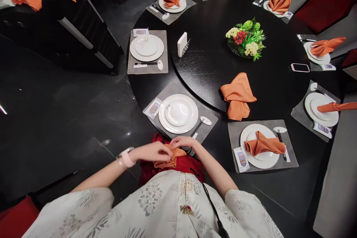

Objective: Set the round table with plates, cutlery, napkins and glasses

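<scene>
- Round table (147, 85), black; settings ranged along its edge, presumably one per seat.
- Orange napkin (166, 163): bunched at the person's waist, against red fabric (145, 174) that probably lends it support.
- Left hand (158, 152): fingers curled close together over the napkin; whether they grip it, cannot tell.
- Right hand (183, 141): fingers partly bent, tips at the napkin's upper edge, seemingly steadying it; grip hidden.
- Stacked plates (178, 113), white: on the nearest grey placemat (173, 89); chopsticks (196, 128) alongside, apparently for easy reach.
- Second napkin (238, 96), orange: across the edge of the turntable (195, 78).
</scene>
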`<state>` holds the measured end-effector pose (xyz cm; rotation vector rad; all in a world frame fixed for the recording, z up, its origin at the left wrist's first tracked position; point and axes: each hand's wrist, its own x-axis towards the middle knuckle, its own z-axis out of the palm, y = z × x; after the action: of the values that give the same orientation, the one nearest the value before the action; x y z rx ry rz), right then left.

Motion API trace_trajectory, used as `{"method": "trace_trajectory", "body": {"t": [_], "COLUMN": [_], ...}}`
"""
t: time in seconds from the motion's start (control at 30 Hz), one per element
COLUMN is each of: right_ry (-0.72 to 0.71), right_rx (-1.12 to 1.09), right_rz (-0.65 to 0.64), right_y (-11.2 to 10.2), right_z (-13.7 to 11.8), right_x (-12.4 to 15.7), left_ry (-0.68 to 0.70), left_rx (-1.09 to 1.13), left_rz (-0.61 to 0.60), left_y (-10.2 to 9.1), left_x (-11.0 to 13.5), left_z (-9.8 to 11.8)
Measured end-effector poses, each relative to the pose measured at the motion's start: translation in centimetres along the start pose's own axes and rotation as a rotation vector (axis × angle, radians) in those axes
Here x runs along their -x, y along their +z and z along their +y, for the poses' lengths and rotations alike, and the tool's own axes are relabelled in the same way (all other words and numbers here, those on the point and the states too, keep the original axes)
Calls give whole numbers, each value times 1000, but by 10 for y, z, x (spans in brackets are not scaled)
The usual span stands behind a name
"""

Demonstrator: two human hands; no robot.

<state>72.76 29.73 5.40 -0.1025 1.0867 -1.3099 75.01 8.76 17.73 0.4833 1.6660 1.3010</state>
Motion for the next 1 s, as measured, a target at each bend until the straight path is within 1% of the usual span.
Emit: {"method": "trace_trajectory", "body": {"t": [0.03,0.07,0.1,0.17,0.2,0.23,0.27,0.3,0.33,0.4,0.43,0.47,0.5,0.53,0.57,0.63,0.67,0.7,0.73,0.77,0.83,0.9,0.93,0.97,1.0], "right_ry": [-33,-74,-115,-176,-206,-242,-282,-327,-376,-473,-512,-545,-567,-567,-536,-398,-320,-254,-213,-204,-244,-309,-335,-350,-356], "right_rx": [16,10,-7,-49,-77,-117,-178,-258,-349,-505,-545,-552,-527,-475,-405,-254,-198,-159,-134,-120,-121,-132,-134,-127,-110], "right_rz": [4,32,78,211,308,421,525,607,662,702,717,764,849,962,1093,1338,1419,1465,1478,1460,1356,1212,1152,1120,1128], "right_y": [1,3,3,3,1,0,-2,-3,-4,-7,-8,-10,-12,-15,-18,-24,-27,-29,-30,-31,-29,-27,-26,-25,-25], "right_z": [1,1,2,1,0,-1,-4,-8,-12,-25,-34,-42,-52,-60,-68,-80,-83,-84,-83,-80,-72,-63,-59,-57,-56], "right_x": [-3,-6,-6,-3,0,4,7,9,9,5,1,-4,-9,-15,-20,-27,-28,-29,-27,-25,-18,-11,-8,-6,-5], "left_ry": [-34,-70,-122,-238,-271,-286,-279,-259,-237,-190,-171,-157,-147,-137,-125,-91,-71,-54,-34,-4,78,158,181,186,182], "left_rx": [92,185,279,427,466,488,498,505,517,529,526,517,502,482,458,402,377,358,345,335,285,139,35,-75,-175], "left_rz": [19,65,65,-125,-205,-256,-255,-213,-152,-1,69,125,169,203,231,275,286,288,276,248,162,88,80,104,151], "left_y": [-13,-25,-34,-48,-54,-60,-66,-72,-79,-91,-95,-99,-101,-102,-104,-108,-111,-116,-121,-127,-140,-150,-154,-157,-158], "left_x": [-16,-33,-48,-71,-79,-85,-91,-98,-106,-126,-138,-149,-159,-167,-172,-176,-175,-172,-168,-163,-153,-146,-144,-143,-144], "left_z": [-8,-17,-27,-46,-54,-60,-65,-69,-71,-74,-76,-77,-79,-80,-82,-84,-85,-85,-85,-85,-83,-81,-80,-78,-77]}}
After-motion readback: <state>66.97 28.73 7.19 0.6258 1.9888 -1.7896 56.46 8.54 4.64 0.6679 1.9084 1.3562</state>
